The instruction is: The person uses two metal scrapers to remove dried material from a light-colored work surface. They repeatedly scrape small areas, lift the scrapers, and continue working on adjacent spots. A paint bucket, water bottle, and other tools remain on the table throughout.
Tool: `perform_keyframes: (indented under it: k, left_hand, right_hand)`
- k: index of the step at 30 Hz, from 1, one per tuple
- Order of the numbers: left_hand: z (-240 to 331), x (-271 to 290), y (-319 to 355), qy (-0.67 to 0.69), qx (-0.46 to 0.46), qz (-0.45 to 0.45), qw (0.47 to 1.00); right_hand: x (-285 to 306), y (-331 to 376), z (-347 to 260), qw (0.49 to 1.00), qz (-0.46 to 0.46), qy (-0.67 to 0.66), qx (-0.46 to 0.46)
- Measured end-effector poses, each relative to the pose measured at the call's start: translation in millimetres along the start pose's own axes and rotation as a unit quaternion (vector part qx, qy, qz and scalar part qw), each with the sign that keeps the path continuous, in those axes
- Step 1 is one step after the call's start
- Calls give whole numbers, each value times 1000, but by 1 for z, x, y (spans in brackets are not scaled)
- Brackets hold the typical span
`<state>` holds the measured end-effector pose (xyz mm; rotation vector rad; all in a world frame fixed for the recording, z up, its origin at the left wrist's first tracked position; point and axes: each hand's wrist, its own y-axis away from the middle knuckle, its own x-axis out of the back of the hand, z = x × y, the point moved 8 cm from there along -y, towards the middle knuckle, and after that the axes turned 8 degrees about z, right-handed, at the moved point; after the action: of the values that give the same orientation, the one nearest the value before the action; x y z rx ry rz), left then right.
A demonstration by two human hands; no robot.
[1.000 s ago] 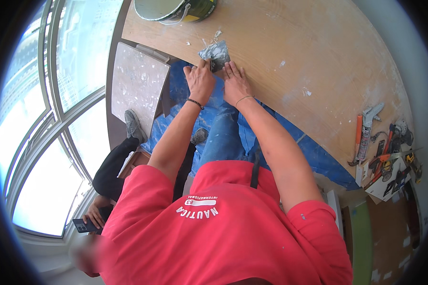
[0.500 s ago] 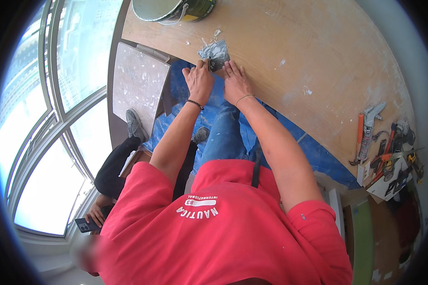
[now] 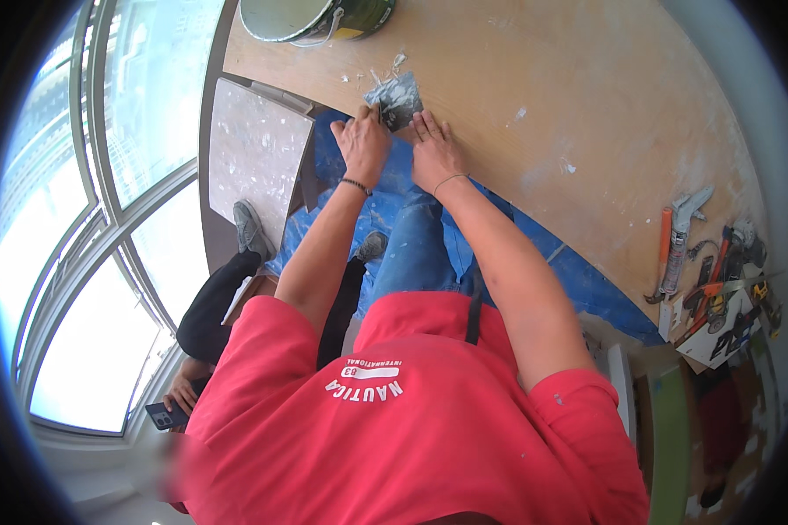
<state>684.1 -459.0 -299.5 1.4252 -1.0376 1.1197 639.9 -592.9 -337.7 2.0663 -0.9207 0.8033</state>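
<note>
A grey, flat metal-looking plate (image 3: 402, 101) smeared with white residue lies at the near edge of the wooden table, between my hands. My left hand (image 3: 364, 146) is at its left side, fingers curled in; a thin dark edge shows at the fingertips, but what they grip is too small to make out. My right hand (image 3: 436, 156) rests with straight fingers on the plate's near right corner and the table edge. Pale shavings (image 3: 400, 61) lie just beyond the plate.
A dark green bucket (image 3: 365, 17) stands at the far left of the table (image 3: 552, 114). At right lie a hammer (image 3: 664, 254), a sealant tube (image 3: 677, 245) and other tools. A speckled board (image 3: 256, 149) is at left. A person sits there holding a phone (image 3: 165, 415).
My left hand has shifted slightly left, its fingers along the plate's side. More pale bits lie to the left of the shavings. My right hand has stayed in place.
</note>
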Motion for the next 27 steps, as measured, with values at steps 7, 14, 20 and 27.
perform_keyframes:
  k: [7, 14, 20, 27]
  left_hand:
    - [0, 11, -1, 5, 10, 61, 998]
    - [-5, 12, -7, -2, 17, 74, 997]
    - [12, 13, 2, 8, -4, 45, 999]
    - [35, 9, 2, 11, -61, 25, 998]
  right_hand:
    - [-2, 2, -2, 1000, -18, 18, -4]
    - [-3, 0, 0, 1000, -5, -10, -6]
    - [-6, 1, 0, 998, -14, 62, -4]
    - [-4, -1, 0, 999, -1, 42, -1]
